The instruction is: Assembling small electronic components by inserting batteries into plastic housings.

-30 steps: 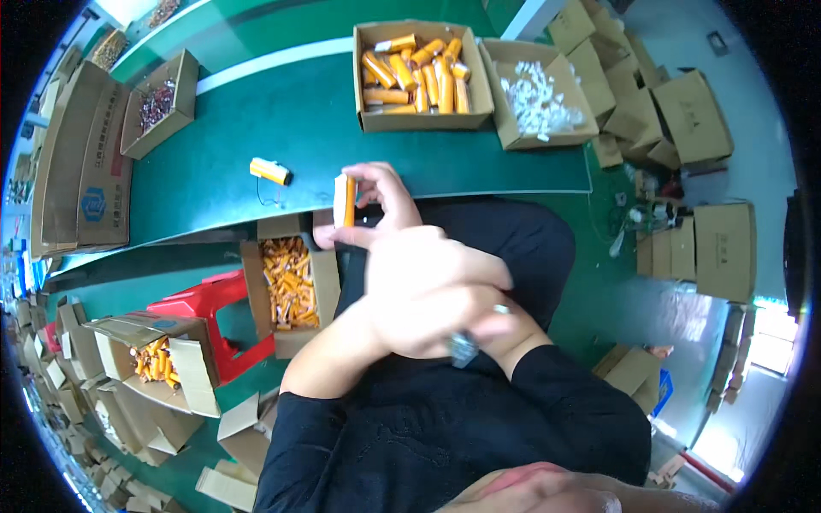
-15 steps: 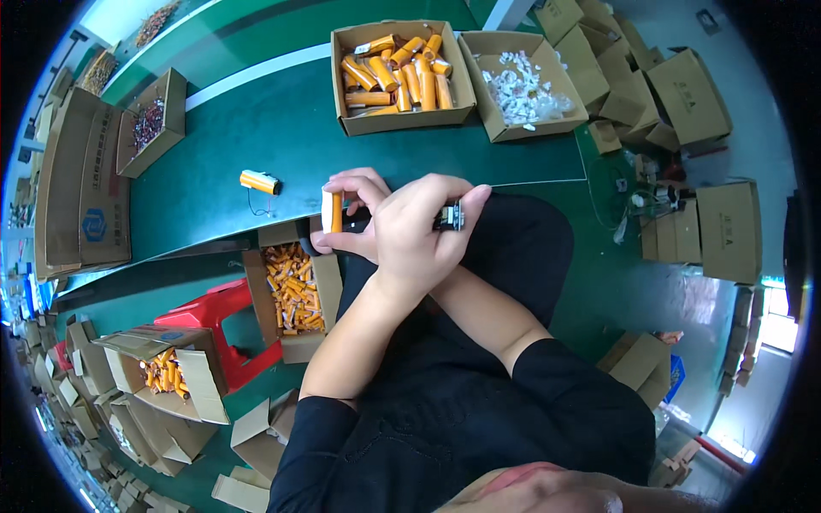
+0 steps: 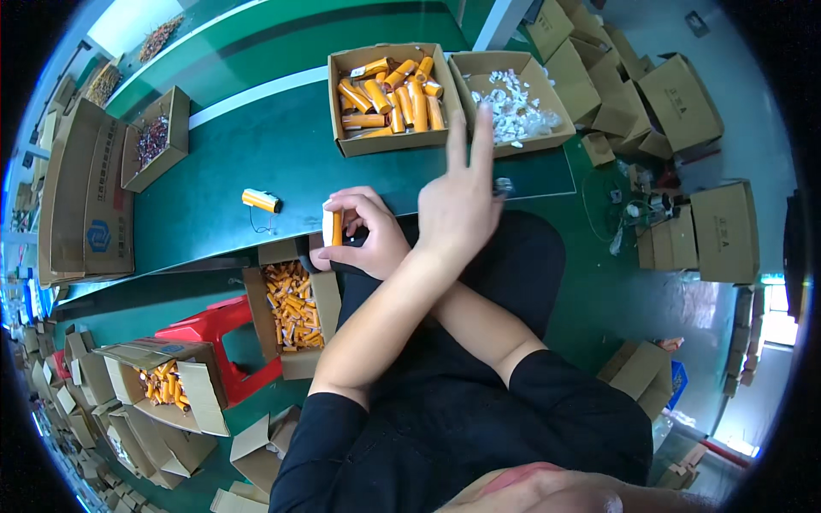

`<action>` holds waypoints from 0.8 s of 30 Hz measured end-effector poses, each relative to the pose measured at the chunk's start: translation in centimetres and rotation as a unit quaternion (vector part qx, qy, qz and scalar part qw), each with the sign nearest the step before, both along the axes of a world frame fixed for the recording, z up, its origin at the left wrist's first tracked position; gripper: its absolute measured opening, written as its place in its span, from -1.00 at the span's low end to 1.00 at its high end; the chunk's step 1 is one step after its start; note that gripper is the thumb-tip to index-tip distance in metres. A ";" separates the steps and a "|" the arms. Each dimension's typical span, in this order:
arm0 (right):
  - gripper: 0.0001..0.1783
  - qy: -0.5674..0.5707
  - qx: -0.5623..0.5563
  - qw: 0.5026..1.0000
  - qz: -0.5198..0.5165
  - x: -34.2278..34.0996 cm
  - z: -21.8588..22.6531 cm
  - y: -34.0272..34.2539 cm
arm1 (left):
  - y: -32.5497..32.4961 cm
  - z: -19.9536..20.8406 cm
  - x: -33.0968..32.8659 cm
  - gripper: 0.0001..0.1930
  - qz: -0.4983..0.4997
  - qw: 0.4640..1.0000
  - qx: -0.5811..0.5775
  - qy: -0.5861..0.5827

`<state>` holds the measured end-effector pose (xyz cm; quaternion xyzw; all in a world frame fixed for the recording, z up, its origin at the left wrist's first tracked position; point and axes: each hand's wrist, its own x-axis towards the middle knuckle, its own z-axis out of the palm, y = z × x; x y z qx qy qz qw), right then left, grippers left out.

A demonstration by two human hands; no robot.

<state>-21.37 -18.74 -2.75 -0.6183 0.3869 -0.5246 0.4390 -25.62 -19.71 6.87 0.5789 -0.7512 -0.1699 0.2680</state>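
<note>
My forearms cross, the left one over the right. My right hand [image 3: 374, 237] pinches an orange battery cell [image 3: 336, 227] with a white face, upright between thumb and fingers at the table's near edge. Farther right, my left hand [image 3: 457, 205] stretches two fingers toward the carton of small white pieces [image 3: 552, 137]. Beside its thumb shows a small shiny dark part [image 3: 503, 185], blurred; it seems held by the thumb and the hidden curled fingers. Another orange battery [image 3: 262, 201] with thin wires lies on the green table [image 3: 214, 162].
A carton of orange cells [image 3: 389, 145] stands at the table's back. Dark small parts fill a carton [image 3: 175, 141] at left. Below the table are another carton of orange cells [image 3: 299, 363] and a red stool [image 3: 231, 342]. Cardboard boxes [image 3: 676, 103] are piled at right.
My left hand has moved away from my right hand, to the right and forward, and two of its fingers have straightened. The right hand still holds the orange cell in nearly the same place.
</note>
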 end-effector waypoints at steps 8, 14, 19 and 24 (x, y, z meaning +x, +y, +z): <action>-0.36 -0.050 0.027 0.998 0.021 -0.1 -0.8 -0.2 | 2.1 -1.7 2.5 -0.63 -0.149 0.942 -0.134 0.271; -0.37 -0.044 0.040 0.998 0.021 -0.5 -0.9 -0.4 | 4.3 2.3 3.2 -0.71 -0.246 0.878 -0.243 0.331; -0.38 -0.053 0.036 0.998 0.027 0.0 -1.1 -0.4 | 4.7 3.3 1.8 -0.63 -0.283 0.783 -0.425 0.354; -0.39 -0.047 0.037 0.998 0.016 -0.4 -1.0 -0.1 | 1.3 -0.3 -1.0 -0.24 -0.024 0.988 -0.132 0.081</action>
